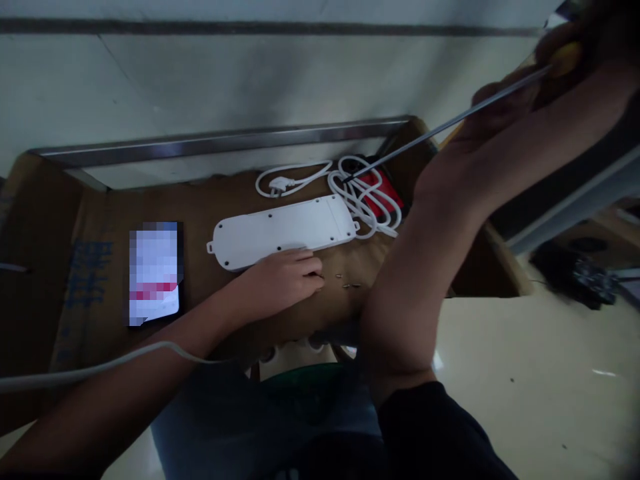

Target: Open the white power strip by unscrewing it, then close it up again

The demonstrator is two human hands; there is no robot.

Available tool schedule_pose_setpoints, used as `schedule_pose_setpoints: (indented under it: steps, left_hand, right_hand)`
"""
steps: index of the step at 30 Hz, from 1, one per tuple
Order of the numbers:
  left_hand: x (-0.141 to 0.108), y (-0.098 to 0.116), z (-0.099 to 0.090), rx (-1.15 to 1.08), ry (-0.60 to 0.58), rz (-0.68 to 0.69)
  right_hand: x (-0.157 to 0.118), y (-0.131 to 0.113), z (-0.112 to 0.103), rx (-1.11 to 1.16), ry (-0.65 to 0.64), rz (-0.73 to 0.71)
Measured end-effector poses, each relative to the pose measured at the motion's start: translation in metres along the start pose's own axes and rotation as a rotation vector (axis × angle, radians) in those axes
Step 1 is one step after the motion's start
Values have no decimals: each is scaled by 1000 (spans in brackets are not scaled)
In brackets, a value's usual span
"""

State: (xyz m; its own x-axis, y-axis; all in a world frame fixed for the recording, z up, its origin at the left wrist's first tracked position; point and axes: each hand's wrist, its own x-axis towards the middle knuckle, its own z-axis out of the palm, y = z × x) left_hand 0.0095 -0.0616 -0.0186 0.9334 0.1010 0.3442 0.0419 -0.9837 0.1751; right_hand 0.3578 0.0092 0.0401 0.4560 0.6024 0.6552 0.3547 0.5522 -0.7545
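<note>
Head camera: a long, white plastic power strip (285, 230) lies flat with its underside up on a brown, cardboard-like surface (200, 197), just past my left hand (285, 283) and so nearer to it than to my right. The strip's long axis runs crosswise before me, its right end tilted slightly farther away. My left fingers are half curled at its near edge; I cannot tell whether they pinch anything. Several small, shiny metal screws (347, 286) lie just right of those fingertips, on the near side of the strip. My right hand (543, 85), raised at the upper right, is closed around the yellow handle of a long, steel-shafted screwdriver (450, 123). The shaft slopes down to the left, so the strip lies below and leftward of that grip, well apart from it. The tip shows against the coiled white cord (357, 193), just beyond the strip's right end; whether it touches the cord I cannot tell. A red object (383, 190) sits partly under the coils.
</note>
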Motion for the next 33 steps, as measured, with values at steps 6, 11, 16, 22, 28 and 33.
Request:
schedule_pose_setpoints:
  steps: [6,11,16,22,28,33]
  left_hand:
    - [-4,-12,-23,-141,264,-172]
    - [-10,-21,-46,-108,422,-362]
    - [-21,-39,-59,-53,562,-591]
    - [-40,-68,-68,-5,661,-783]
    - [-44,-76,-74,-17,650,-904]
    - [-52,-82,-75,-94,570,-915]
  right_hand:
    - [-28,-55,81,313,420,-258]
    - [-50,-89,95,390,236,17]
    - [-64,-98,106,191,97,57]
    - [-79,-86,130,101,-179,90]
    - [-106,-83,151,72,-318,148]
    - [-122,-95,159,213,-334,188]
